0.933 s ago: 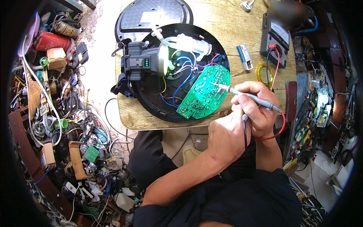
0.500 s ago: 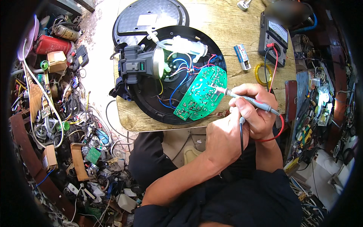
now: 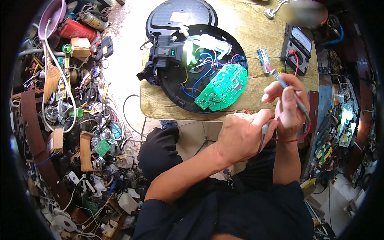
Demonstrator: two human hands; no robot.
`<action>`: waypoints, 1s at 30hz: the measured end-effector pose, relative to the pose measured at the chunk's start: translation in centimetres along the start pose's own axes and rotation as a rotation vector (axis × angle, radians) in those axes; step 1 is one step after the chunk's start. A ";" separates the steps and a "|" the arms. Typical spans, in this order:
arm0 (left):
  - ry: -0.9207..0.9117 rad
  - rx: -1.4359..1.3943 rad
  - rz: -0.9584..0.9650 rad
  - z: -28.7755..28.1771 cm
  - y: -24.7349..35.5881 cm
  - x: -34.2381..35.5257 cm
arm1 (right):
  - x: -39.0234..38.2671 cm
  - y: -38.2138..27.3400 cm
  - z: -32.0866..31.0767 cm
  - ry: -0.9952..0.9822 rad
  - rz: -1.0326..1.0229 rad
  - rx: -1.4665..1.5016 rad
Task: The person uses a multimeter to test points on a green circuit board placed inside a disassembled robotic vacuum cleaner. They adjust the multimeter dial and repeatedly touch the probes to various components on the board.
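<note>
My left hand is closed around the black-lead probe near the table's front edge. My right hand grips the grey red-lead probe, tilted upward away from the green circuit board; neither hand touches the board. The board lies on a round black housing with coloured wires and a translucent plastic fitting. A black-and-grey lamp with a strap rests on the housing's left side. A round black lid lies behind. An analogue multimeter stands at the right.
The wooden table also carries a blue-and-white battery and a white plug. Heaped parts, cables and boxes crowd the left floor. Tools and electronic scrap pile up at the right. My legs are below the table.
The red-lead probe has lifted off the board and swung upright to the right. Both hands have parted slightly. The table appears higher and further right in view.
</note>
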State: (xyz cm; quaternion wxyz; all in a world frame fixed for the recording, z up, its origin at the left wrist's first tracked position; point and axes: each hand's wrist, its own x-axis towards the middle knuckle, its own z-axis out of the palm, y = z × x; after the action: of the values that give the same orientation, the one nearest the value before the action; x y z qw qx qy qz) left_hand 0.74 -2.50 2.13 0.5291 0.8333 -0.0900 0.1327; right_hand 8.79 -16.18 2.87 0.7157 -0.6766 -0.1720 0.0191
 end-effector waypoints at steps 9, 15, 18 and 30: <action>0.082 0.098 0.239 -3.2 -0.9 -2.4 | -2.2 -1.8 -0.4 -0.158 -0.231 -0.268; 0.075 0.265 0.268 -6.8 -1.0 -4.0 | -3.9 -1.2 0.1 -0.344 -0.519 -0.490; 0.255 0.081 0.273 -6.7 -1.3 -4.7 | -4.8 -1.7 1.5 -0.312 -0.566 -0.569; 0.044 0.128 0.643 -6.0 1.1 -5.7 | -11.3 -4.6 2.1 -0.115 -0.433 -0.586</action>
State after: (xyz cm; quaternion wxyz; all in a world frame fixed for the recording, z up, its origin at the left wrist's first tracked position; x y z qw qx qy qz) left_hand -5.71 2.54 3.70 0.4086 0.7905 -0.3287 0.3164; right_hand -3.35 -17.44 4.95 0.4684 -0.7985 -0.3493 -0.1449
